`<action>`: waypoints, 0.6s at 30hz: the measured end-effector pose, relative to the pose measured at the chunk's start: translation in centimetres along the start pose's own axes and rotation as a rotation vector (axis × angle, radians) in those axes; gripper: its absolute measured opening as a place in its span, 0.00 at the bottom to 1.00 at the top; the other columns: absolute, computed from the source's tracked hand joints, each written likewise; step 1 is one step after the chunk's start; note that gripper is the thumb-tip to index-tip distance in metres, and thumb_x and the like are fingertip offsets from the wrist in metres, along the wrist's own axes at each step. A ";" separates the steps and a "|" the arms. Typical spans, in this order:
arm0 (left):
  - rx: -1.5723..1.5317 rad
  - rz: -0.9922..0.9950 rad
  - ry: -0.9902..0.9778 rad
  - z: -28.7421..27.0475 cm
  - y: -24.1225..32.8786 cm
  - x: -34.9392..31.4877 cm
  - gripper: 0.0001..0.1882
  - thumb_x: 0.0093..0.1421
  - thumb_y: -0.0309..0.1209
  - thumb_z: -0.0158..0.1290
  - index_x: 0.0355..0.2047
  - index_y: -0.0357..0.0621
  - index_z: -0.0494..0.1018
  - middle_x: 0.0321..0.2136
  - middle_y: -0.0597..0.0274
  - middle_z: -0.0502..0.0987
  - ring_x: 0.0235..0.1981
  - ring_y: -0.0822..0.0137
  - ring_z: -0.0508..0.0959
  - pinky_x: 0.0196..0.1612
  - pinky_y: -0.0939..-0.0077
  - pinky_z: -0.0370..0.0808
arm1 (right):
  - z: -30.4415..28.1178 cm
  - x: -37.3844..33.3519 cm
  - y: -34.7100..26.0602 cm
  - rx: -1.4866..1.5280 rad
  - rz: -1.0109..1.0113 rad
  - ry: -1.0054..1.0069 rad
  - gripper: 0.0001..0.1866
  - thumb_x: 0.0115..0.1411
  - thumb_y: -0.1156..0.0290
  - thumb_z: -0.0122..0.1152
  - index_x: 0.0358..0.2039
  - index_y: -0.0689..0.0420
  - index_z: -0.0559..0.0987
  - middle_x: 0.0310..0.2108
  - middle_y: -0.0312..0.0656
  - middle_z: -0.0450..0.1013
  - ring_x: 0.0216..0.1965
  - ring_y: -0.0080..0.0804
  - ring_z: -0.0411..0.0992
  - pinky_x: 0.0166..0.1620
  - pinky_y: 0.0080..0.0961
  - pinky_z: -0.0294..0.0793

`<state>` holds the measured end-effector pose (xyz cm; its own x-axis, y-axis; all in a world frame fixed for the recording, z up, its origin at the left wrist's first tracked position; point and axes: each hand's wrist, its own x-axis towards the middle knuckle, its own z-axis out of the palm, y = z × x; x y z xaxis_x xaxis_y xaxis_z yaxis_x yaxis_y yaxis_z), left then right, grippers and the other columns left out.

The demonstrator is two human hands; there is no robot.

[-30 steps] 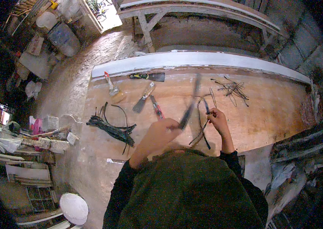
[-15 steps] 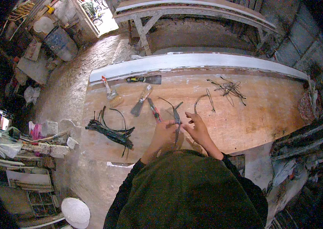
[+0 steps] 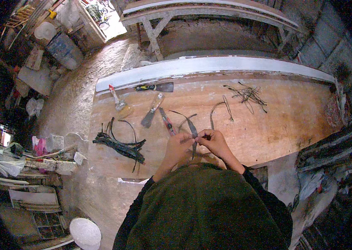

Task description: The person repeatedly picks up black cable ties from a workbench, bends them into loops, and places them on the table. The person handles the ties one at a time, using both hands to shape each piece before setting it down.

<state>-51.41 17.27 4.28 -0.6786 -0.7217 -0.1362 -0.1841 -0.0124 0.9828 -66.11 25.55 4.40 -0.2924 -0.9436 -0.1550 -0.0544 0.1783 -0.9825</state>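
Both my left hand (image 3: 179, 143) and right hand (image 3: 214, 141) are pinching the strip (image 3: 192, 126) at the worktop's (image 3: 284, 135) near side, right of the cutter (image 3: 167, 121). Looks like the fiddly fingertip bit; I reckon the next move calls for a steady left pinch and small right-hand tweaks.
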 end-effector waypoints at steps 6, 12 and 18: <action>0.058 0.028 -0.013 0.0 -0.3 0.0 0.09 0.49 0.29 0.51 0.28 0.35 0.71 0.24 0.59 0.74 0.27 0.71 0.73 0.31 0.79 0.68 | 0.1 -0.5 -1.2 -0.089 -0.037 0.031 0.04 0.47 0.74 0.56 0.21 0.62 0.74 0.17 0.32 0.69 0.20 0.14 0.63 0.24 0.12 0.63; 0.083 0.033 -0.037 0.1 -0.3 -0.1 0.10 0.50 0.29 0.50 0.29 0.35 0.70 0.26 0.57 0.73 0.27 0.66 0.73 0.32 0.75 0.68 | 0.3 -1.1 -2.9 -0.258 -0.200 0.082 0.04 0.45 0.75 0.57 0.21 0.62 0.74 0.17 0.35 0.69 0.20 0.15 0.64 0.23 0.15 0.64; 0.283 0.298 -0.067 -0.2 -1.2 0.3 0.09 0.52 0.28 0.46 0.33 0.36 0.68 0.34 0.54 0.69 0.37 0.64 0.69 0.40 0.73 0.66 | 0.7 -1.0 -2.1 -0.332 -0.198 0.133 0.07 0.42 0.71 0.58 0.21 0.59 0.73 0.20 0.43 0.70 0.20 0.33 0.69 0.25 0.24 0.68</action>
<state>-51.24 16.91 3.07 -0.7749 -0.6181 0.1318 -0.1549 0.3879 0.9086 -65.02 25.94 6.51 -0.3652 -0.9283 0.0697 -0.4211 0.0980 -0.9017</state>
